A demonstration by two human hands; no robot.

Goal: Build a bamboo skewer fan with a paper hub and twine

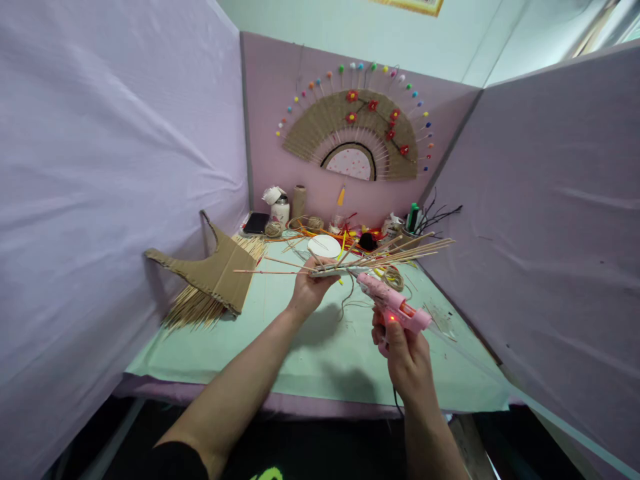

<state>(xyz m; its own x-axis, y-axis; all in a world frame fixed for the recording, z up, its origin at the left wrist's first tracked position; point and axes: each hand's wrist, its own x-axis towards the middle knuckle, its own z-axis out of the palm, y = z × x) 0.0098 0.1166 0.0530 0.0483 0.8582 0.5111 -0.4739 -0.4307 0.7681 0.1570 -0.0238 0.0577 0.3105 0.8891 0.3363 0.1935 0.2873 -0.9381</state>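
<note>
My left hand [311,288] pinches a small pale flat piece [333,269] seen nearly edge-on, held above the table. Thin wooden sticks [415,252] fan out from it to the left and right. My right hand [406,350] is wrapped round a pink hot glue gun [390,300] with a small red light lit. The glue gun's nozzle points up and left and reaches the right end of the pale piece; whether it touches cannot be made out. A loose string hangs below the piece.
A cut cardboard piece [220,270] lies on a bundle of sticks [193,308] at left. Behind stand a white jar [281,212], a phone [256,223], twine [315,223], a white disc [324,246] and coloured pipe cleaners. A decorated cardboard fan [320,127] hangs on the back panel.
</note>
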